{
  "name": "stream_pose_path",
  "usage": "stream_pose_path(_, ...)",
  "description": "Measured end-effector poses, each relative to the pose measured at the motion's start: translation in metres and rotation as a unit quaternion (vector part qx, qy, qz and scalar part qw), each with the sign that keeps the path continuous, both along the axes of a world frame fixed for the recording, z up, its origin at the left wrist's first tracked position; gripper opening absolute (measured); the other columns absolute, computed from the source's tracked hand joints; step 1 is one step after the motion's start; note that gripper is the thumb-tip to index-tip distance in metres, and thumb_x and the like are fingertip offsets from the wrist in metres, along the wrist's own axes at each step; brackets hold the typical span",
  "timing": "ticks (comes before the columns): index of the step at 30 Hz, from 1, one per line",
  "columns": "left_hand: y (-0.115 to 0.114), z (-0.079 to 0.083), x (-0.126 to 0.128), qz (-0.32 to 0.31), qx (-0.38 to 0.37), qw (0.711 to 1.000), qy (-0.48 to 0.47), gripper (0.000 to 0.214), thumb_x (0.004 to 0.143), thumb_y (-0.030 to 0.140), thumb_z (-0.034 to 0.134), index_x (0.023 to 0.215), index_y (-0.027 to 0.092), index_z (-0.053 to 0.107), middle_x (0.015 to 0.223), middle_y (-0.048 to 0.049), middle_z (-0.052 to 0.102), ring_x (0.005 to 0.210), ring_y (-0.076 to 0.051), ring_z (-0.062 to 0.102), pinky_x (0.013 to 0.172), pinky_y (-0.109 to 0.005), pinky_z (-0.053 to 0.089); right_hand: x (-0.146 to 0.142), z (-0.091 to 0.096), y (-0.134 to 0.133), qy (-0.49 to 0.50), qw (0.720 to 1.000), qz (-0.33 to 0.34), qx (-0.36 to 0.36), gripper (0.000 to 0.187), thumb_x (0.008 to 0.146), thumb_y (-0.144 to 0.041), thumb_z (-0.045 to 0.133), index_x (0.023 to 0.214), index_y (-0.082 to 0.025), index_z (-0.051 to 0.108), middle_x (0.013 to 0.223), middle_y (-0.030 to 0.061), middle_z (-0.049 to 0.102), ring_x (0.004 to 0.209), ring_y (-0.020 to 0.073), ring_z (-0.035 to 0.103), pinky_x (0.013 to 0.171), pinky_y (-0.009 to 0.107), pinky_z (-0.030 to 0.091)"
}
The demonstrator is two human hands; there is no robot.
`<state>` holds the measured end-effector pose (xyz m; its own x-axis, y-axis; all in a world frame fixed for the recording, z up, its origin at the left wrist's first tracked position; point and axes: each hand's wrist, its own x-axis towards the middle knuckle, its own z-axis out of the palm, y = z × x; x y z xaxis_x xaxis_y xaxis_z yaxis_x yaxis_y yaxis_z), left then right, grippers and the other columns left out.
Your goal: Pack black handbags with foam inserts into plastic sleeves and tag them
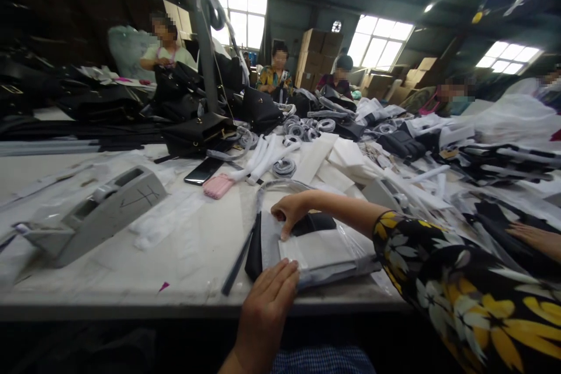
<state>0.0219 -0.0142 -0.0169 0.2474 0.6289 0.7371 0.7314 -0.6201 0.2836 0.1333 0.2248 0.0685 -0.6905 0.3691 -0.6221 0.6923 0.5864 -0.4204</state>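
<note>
A black handbag (253, 257) lies at the table's front edge, partly covered by clear plastic film and a white packing sheet (319, 248). Its looped handle (280, 186) is wrapped in plastic. My left hand (269, 295) rests with fingers stretched out on the near edge of the sheet. Reaching in from the right, my right hand (291, 213) is on top of the bag with curled fingers, its thumb down by the sheet's corner. What its fingertips grip is hidden. A dark strap (239, 260) sticks out on the bag's left.
A grey tape dispenser (118, 210) stands left on the white table (201, 251). Beyond the bag lie a phone (202, 170), a pink pouch (218, 186), wrapped coils (284, 168) and white foam sheets (322, 155). A co-worker's hand (537, 236) is at right; several people work behind.
</note>
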Motion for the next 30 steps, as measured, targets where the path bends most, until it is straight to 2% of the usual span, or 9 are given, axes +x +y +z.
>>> stream_pose_path(4, 0.002, 0.001, 0.000, 0.006, 0.011, 1.000, 0.005, 0.027, 0.097, 0.010, 0.049, 0.117, 0.018, 0.064, 0.120, -0.0048, 0.073, 0.113, -0.021, 0.068, 0.093, -0.036, 0.059, 0.005, -0.011, 0.009, 0.032, 0.995, -0.054, -0.082, 0.062, 0.046, -0.059, 0.088, 0.085, -0.017, 0.065, 0.080, -0.0040, 0.063, 0.076, 0.0143, 0.055, 0.069, 0.023, 0.040)
stream_pose_path(9, 0.003, 0.001, -0.001, 0.001, 0.016, 1.000, 0.004, 0.025, 0.097, 0.013, 0.049, 0.116, 0.019, 0.064, 0.119, -0.0051, 0.073, 0.113, -0.021, 0.068, 0.093, -0.036, 0.059, 0.012, -0.010, 0.004, 0.059, 0.982, -0.117, -0.132, 0.052, 0.056, -0.056, 0.085, 0.086, -0.016, 0.070, 0.079, -0.0012, 0.069, 0.075, 0.0152, 0.061, 0.070, 0.024, 0.045)
stream_pose_path(12, 0.002, 0.000, -0.001, -0.002, 0.020, 1.000, 0.004, 0.024, 0.097, 0.015, 0.050, 0.116, 0.019, 0.064, 0.119, -0.0052, 0.073, 0.113, -0.021, 0.068, 0.093, -0.037, 0.059, 0.017, -0.007, -0.002, 0.088, 0.976, -0.170, -0.106, 0.046, 0.069, -0.055, 0.078, 0.091, -0.015, 0.073, 0.085, 0.0031, 0.072, 0.078, 0.0172, 0.063, 0.071, 0.026, 0.047)
stream_pose_path(16, 0.002, -0.004, 0.000, 0.000, 0.030, 1.000, 0.001, 0.026, 0.096, 0.012, 0.051, 0.117, 0.018, 0.064, 0.120, -0.0058, 0.072, 0.115, -0.021, 0.067, 0.095, -0.037, 0.059, 0.023, -0.006, -0.015, 0.132, 0.967, -0.212, -0.051, 0.056, 0.087, -0.062, 0.057, 0.117, -0.017, 0.070, 0.102, 0.0069, 0.073, 0.093, 0.0205, 0.064, 0.082, 0.029, 0.047)
stream_pose_path(20, 0.002, -0.006, 0.001, 0.003, 0.040, 0.999, -0.005, 0.026, 0.096, 0.011, 0.052, 0.117, 0.018, 0.064, 0.118, -0.0054, 0.073, 0.113, -0.021, 0.068, 0.094, -0.037, 0.059, 0.026, -0.014, -0.027, 0.152, 0.964, -0.216, -0.023, 0.076, 0.070, -0.060, 0.079, 0.132, -0.019, 0.063, 0.108, 0.0070, 0.071, 0.098, 0.0216, 0.064, 0.087, 0.028, 0.046)
stream_pose_path(22, 0.002, -0.005, 0.001, 0.004, 0.040, 0.999, -0.009, 0.026, 0.095, 0.010, 0.052, 0.117, 0.018, 0.065, 0.118, -0.0053, 0.074, 0.112, -0.021, 0.068, 0.093, -0.036, 0.059, 0.024, -0.022, -0.027, 0.151, 0.962, -0.225, -0.031, 0.072, 0.067, -0.053, 0.083, 0.128, -0.018, 0.065, 0.102, 0.0062, 0.072, 0.091, 0.0198, 0.065, 0.081, 0.026, 0.047)
stream_pose_path(26, 0.002, -0.002, 0.001, 0.001, 0.030, 0.999, -0.015, 0.028, 0.095, 0.009, 0.053, 0.118, 0.018, 0.065, 0.119, -0.0057, 0.073, 0.113, -0.020, 0.067, 0.095, -0.035, 0.058, 0.017, -0.034, -0.020, 0.150, 0.955, -0.253, -0.035, 0.039, 0.082, -0.044, 0.072, 0.106, -0.014, 0.075, 0.094, 0.0060, 0.074, 0.086, 0.0191, 0.066, 0.078, 0.025, 0.049)
stream_pose_path(28, 0.001, -0.002, 0.001, 0.001, 0.024, 1.000, -0.015, 0.029, 0.094, 0.009, 0.053, 0.119, 0.018, 0.065, 0.119, -0.0060, 0.073, 0.114, -0.020, 0.067, 0.096, -0.035, 0.058, 0.017, -0.033, -0.018, 0.155, 0.952, -0.263, -0.016, 0.041, 0.090, -0.046, 0.061, 0.104, -0.011, 0.075, 0.096, 0.0093, 0.074, 0.091, 0.0218, 0.066, 0.082, 0.027, 0.049)
stream_pose_path(30, 0.000, -0.001, 0.001, 0.001, 0.021, 1.000, -0.016, 0.029, 0.094, 0.008, 0.054, 0.118, 0.018, 0.066, 0.120, -0.0061, 0.073, 0.115, -0.021, 0.066, 0.096, -0.035, 0.058, 0.022, -0.026, -0.020, 0.166, 0.954, -0.250, -0.012, 0.050, 0.095, -0.051, 0.052, 0.114, -0.010, 0.073, 0.104, 0.0109, 0.074, 0.099, 0.0232, 0.066, 0.091, 0.028, 0.047)
